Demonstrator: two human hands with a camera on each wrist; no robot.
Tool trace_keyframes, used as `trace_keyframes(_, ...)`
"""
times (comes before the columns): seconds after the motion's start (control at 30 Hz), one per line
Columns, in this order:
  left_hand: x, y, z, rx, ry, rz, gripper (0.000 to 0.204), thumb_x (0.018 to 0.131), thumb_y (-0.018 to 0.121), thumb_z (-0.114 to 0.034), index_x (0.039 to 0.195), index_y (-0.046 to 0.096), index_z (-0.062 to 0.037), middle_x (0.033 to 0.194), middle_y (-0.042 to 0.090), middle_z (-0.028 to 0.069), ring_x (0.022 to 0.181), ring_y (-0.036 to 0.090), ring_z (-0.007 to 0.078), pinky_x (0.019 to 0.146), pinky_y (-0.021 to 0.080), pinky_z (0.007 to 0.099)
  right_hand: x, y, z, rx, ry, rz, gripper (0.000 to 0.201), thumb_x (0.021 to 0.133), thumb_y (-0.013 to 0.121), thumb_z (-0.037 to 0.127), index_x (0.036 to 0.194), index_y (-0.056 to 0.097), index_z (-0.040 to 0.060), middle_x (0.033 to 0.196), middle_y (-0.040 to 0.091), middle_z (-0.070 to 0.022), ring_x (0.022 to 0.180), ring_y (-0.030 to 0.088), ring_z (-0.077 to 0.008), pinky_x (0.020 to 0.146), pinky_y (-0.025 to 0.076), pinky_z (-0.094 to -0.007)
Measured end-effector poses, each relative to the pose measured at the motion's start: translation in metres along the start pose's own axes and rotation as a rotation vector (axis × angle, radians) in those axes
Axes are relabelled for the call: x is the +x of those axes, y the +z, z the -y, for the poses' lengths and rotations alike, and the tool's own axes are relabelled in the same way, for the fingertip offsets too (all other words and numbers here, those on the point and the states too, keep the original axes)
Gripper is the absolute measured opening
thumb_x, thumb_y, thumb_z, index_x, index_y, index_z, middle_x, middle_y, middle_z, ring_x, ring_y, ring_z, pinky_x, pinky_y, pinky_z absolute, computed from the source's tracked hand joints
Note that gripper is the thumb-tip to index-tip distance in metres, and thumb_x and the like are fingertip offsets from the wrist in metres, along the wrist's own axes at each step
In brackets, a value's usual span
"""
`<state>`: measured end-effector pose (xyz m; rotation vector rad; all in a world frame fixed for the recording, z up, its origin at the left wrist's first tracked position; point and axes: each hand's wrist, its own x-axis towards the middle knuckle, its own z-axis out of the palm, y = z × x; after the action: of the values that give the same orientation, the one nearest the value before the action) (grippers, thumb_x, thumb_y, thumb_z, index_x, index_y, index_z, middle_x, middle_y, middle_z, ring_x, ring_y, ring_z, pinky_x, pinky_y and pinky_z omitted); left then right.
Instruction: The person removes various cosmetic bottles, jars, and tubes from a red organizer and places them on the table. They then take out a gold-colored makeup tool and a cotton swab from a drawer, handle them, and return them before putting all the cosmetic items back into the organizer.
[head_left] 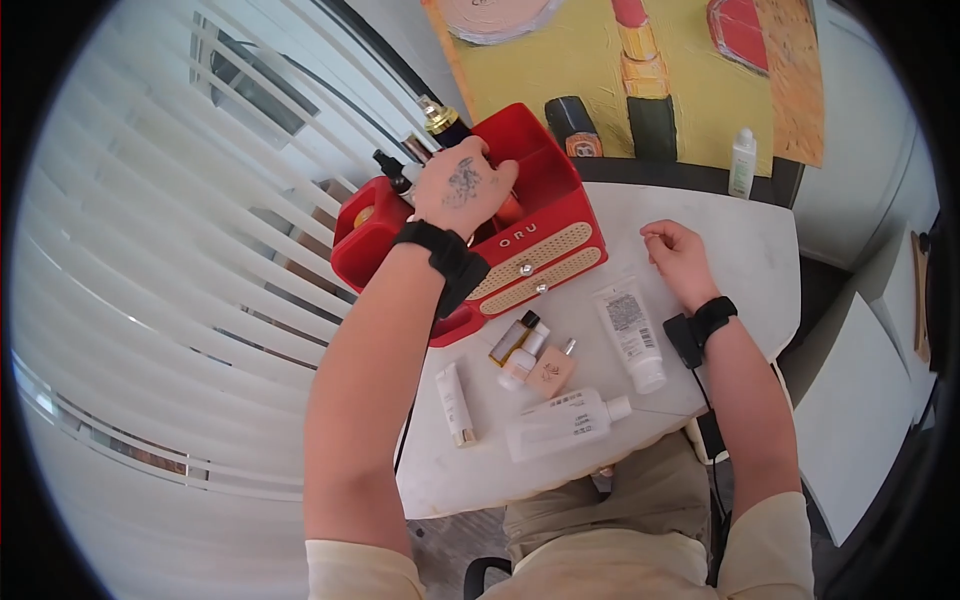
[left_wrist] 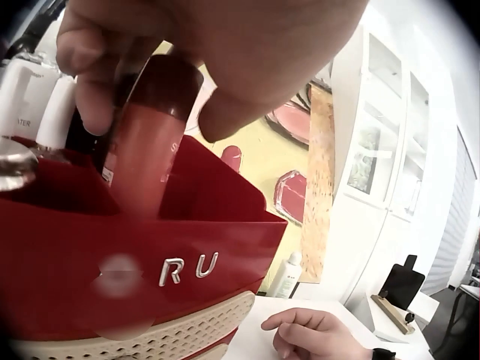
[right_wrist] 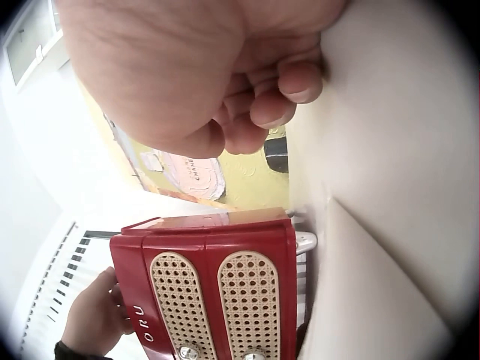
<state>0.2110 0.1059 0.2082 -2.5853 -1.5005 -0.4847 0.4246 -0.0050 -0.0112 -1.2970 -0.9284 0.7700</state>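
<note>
One reddish bottle [left_wrist: 142, 150] with a dark cap [left_wrist: 163, 82] stands a little tilted left of centre in the left wrist view, its lower end down inside the red organiser [head_left: 572, 212]; whether it touches the floor there is hidden. The left hand [head_left: 462, 188] holds it by the cap from above, fingers on one side and thumb on the other, while the right hand [head_left: 678, 255], loosely curled and holding nothing, is over the right of the tabletop [head_left: 745, 260]. The bottle looks stiff, smooth and fairly light, likely slick along its glossy sides; if it is glass, a knock on the organiser's wall could chip it. The cap may be loose, so the body just below it seems the safer place to grip. Lower centre in the head view, the pale, smooth tabletop carries a white tube [head_left: 630, 335], a clear bottle [head_left: 566, 424], a slim tube [head_left: 455, 402] and a peach bottle [head_left: 550, 372]. White blinds [head_left: 170, 300] fill the left of the frame, a yellow painting [head_left: 560, 60] leans at top centre, and a white cabinet [left_wrist: 358, 157] stands right of centre in the left wrist view.
</note>
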Motion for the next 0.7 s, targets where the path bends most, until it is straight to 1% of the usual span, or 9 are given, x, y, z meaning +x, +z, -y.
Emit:
trace_keyframes(0.1, 0.01, 0.016, 0.01, 0.037, 0.052, -0.053, 0.044, 0.084, 0.061, -0.043, 0.105, 0.065, -0.0038, 0.089, 0.07, 0.0159, 0.091, 0.067, 0.0346, 0.081, 0.052, 0.0395, -0.001, -0.001, 0.003, -0.042, -0.004, 0.014, 0.02, 0.091, 0.056, 0.009, 0.103, 0.066, -0.0029, 0.073, 0.061, -0.0019, 0.065, 0.056, -0.0082, 0.062, 0.046, -0.024)
trace_keyframes(0.13, 0.011, 0.021, 0.013, 0.045, 0.067, -0.112, 0.038, 0.084, 0.061, -0.038, 0.1, 0.065, -0.0029, 0.084, 0.07, 0.0137, 0.08, 0.07, 0.0296, 0.073, 0.054, 0.0369, -0.002, 0.0, 0.002, -0.052, -0.007, 0.009, 0.019, 0.091, 0.056, 0.009, 0.102, 0.066, -0.0029, 0.072, 0.061, -0.0021, 0.065, 0.055, -0.0082, 0.062, 0.046, -0.0243)
trace_keyframes(0.17, 0.008, 0.016, 0.008, 0.046, 0.067, -0.109, 0.038, 0.084, 0.061, -0.038, 0.1, 0.065, -0.0029, 0.084, 0.07, 0.0137, 0.08, 0.07, 0.0296, 0.073, 0.054, 0.0369, -0.001, 0.0, 0.002, -0.065, -0.011, 0.006, 0.019, 0.09, 0.056, 0.009, 0.102, 0.066, -0.0029, 0.072, 0.061, -0.0023, 0.065, 0.055, -0.0083, 0.061, 0.045, -0.0245)
trace_keyframes(0.23, 0.001, 0.0, -0.007, -0.27, -0.211, 0.173, 0.032, 0.08, 0.063, -0.03, 0.092, 0.063, -0.001, 0.084, 0.07, 0.0191, 0.085, 0.067, 0.0361, 0.077, 0.053, 0.0404, 0.0, 0.0, -0.001, -0.054, -0.023, 0.0, 0.019, 0.09, 0.056, 0.009, 0.101, 0.066, -0.003, 0.072, 0.061, -0.0026, 0.064, 0.055, -0.0084, 0.061, 0.045, -0.0248)
trace_keyframes(0.37, -0.002, 0.006, 0.008, -0.333, -0.166, 0.145, 0.033, 0.08, 0.065, -0.03, 0.095, 0.064, -0.001, 0.083, 0.07, 0.0177, 0.078, 0.068, 0.0332, 0.071, 0.054, 0.0371, 0.002, 0.001, -0.005, -0.056, -0.038, 0.013, 0.018, 0.094, 0.054, 0.009, 0.103, 0.065, -0.0004, 0.073, 0.058, 0.0013, 0.065, 0.052, -0.0063, 0.059, 0.042, -0.0222)
trace_keyframes(0.43, -0.003, 0.016, 0.018, -0.245, 0.056, -0.18, 0.035, 0.079, 0.066, -0.029, 0.101, 0.065, -0.0016, 0.084, 0.069, 0.0171, 0.07, 0.07, 0.0276, 0.065, 0.055, 0.0337, 0.0, 0.0, -0.002, -0.058, -0.027, 0.013, 0.018, 0.094, 0.054, 0.01, 0.103, 0.065, -0.0001, 0.073, 0.058, 0.0013, 0.065, 0.052, -0.0061, 0.058, 0.041, -0.022)
trace_keyframes(0.5, -0.011, -0.001, 0.011, -0.291, 0.04, -0.189, 0.034, 0.082, 0.066, -0.025, 0.107, 0.065, -0.0018, 0.084, 0.069, 0.0159, 0.064, 0.069, 0.0222, 0.058, 0.054, 0.03, 0.0, -0.001, 0.001, -0.062, -0.018, 0.01, 0.018, 0.094, 0.054, 0.01, 0.103, 0.066, 0.0001, 0.073, 0.057, 0.0014, 0.065, 0.052, -0.006, 0.057, 0.041, -0.0218)
trace_keyframes(0.57, -0.033, -0.027, -0.003, -0.692, -0.115, -0.161, 0.034, 0.083, 0.067, -0.02, 0.11, 0.064, -0.0005, 0.084, 0.069, 0.0146, 0.063, 0.068, 0.0205, 0.057, 0.054, 0.0288, -0.001, 0.0, -0.001, -0.067, -0.027, -0.009, 0.018, 0.094, 0.055, 0.01, 0.103, 0.066, 0.0011, 0.072, 0.057, 0.0018, 0.063, 0.051, -0.0052, 0.055, 0.04, -0.0213)
trace_keyframes(0.7, -0.096, -0.047, 0.013, -0.859, -0.186, -0.073, 0.034, 0.087, 0.067, -0.019, 0.113, 0.061, 0.0017, 0.079, 0.067, 0.0072, 0.056, 0.063, 0.0111, 0.047, 0.047, 0.0232, -0.001, -0.001, 0.001, -0.029, -0.011, -0.003, 0.017, 0.094, 0.055, 0.011, 0.103, 0.066, 0.0021, 0.071, 0.057, 0.0021, 0.06, 0.049, -0.0045, 0.053, 0.039, -0.0204)
